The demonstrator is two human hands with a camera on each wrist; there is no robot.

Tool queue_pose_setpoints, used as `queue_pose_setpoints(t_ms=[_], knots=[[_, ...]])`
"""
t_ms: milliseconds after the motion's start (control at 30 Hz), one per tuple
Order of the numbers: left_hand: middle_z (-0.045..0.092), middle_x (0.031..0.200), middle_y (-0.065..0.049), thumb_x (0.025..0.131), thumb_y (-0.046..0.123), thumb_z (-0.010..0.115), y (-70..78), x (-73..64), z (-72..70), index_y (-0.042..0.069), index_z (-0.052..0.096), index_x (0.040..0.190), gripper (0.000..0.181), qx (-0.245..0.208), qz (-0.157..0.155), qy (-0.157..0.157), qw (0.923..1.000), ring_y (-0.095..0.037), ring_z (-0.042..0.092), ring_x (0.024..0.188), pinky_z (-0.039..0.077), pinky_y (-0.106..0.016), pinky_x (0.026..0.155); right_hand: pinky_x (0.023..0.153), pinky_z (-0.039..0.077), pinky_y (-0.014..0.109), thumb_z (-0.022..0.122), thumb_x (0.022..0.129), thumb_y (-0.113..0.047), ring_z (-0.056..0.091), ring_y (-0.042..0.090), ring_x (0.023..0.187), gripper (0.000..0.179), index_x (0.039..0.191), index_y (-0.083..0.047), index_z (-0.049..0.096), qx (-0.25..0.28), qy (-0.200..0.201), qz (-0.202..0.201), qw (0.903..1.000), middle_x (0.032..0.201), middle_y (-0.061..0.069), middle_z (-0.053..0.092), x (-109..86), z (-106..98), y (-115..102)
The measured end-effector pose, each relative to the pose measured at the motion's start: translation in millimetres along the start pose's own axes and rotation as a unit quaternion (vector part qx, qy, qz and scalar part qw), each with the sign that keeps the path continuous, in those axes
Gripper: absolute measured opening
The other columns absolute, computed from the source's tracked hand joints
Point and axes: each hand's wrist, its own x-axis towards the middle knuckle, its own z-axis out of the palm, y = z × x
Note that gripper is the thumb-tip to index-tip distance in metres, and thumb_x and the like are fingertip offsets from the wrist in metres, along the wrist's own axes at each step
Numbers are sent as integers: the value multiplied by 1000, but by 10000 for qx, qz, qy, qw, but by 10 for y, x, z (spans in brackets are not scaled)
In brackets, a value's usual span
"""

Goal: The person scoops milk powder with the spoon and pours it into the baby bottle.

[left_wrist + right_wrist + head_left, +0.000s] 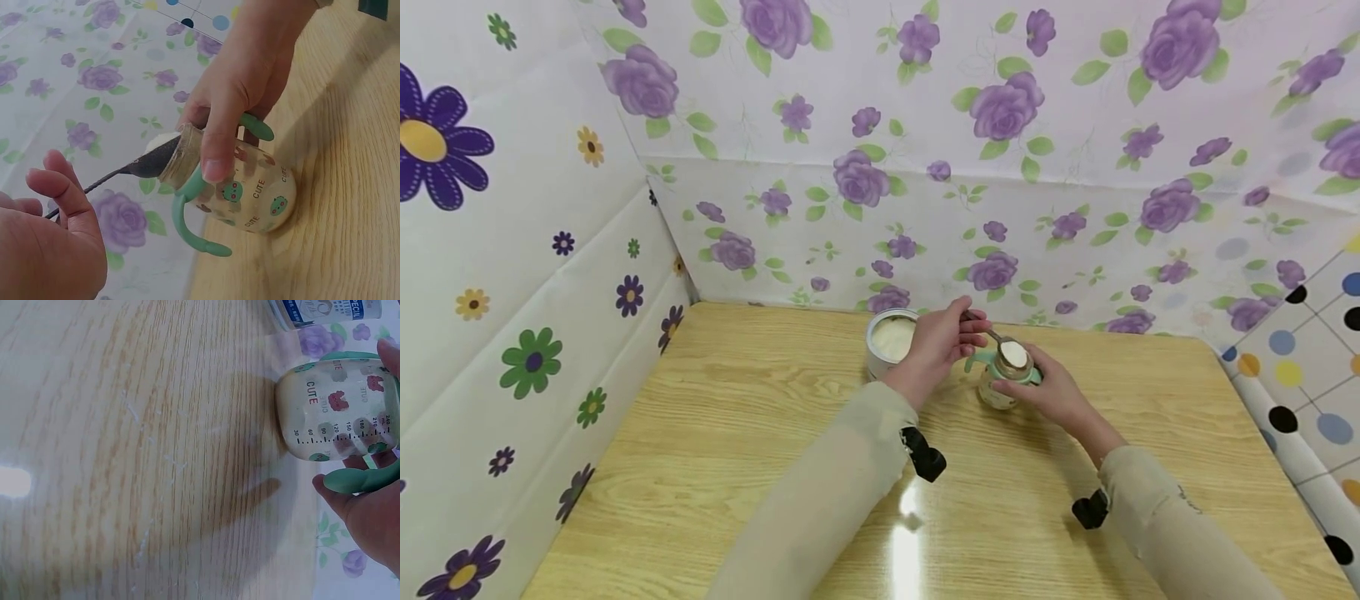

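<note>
My left hand (pixel 936 343) pinches the handle of a dark metal spoon (pixel 150 161) heaped with white powder (pixel 1014 354). The spoon's bowl is over the open mouth of a clear baby bottle (pixel 250 190); the left wrist view shows it right at the rim. Green handles (pixel 187 228) stick out from the bottle's sides, and "CUTE" prints and a scale mark its wall. Around the bottle's neck and handle, my right hand (pixel 1054 390) grips it. In the right wrist view, only part of the right hand (pixel 375 525) shows beside the bottle (pixel 337 412).
An open can (pixel 874 360) of pale powder stands behind my left hand, left of the bottle. Both are on a wood-grain table (pixel 760 433). Flower-printed cloth (pixel 820 217) rises along the table's back edge, with patterned sheets at the left and right.
</note>
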Motion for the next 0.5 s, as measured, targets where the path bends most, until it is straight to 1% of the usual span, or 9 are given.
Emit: queue_pose_setpoints(t_ms=[67, 267, 400, 500], knots=[[76, 84, -5, 112, 36, 58, -5, 1, 32, 5, 77, 98, 39, 163, 17, 3, 9999, -9, 66, 60, 44, -16, 49, 105, 49, 59, 81, 99, -36, 59, 37, 130, 73, 161, -18, 47, 3, 4, -12, 10000, 147, 15, 60, 1, -5, -1], [74, 81, -3, 112, 36, 59, -54, 16, 95, 6, 76, 96, 38, 605, 84, -75, 9981, -7, 64, 56, 45, -16, 49, 103, 50, 53, 80, 100, -35, 61, 34, 127, 69, 158, -17, 50, -9, 12, -63, 10000, 146, 14, 60, -7, -8, -4], [73, 78, -3, 110, 36, 62, -89, 21, 119, 6, 76, 93, 37, 635, 91, -173, 9978, -7, 63, 55, 45, -16, 48, 103, 51, 52, 80, 100, -34, 61, 32, 127, 67, 158, -18, 51, 54, 12, -89, 9999, 148, 13, 60, -13, -8, -10], [72, 76, -4, 109, 37, 64, -116, 26, 134, 7, 75, 89, 37, 551, 60, -184, 9983, -7, 62, 53, 46, -16, 47, 102, 52, 49, 81, 99, -34, 62, 31, 126, 66, 157, -19, 52, 88, 5, -93, 9999, 147, 12, 61, -12, -4, -5]])
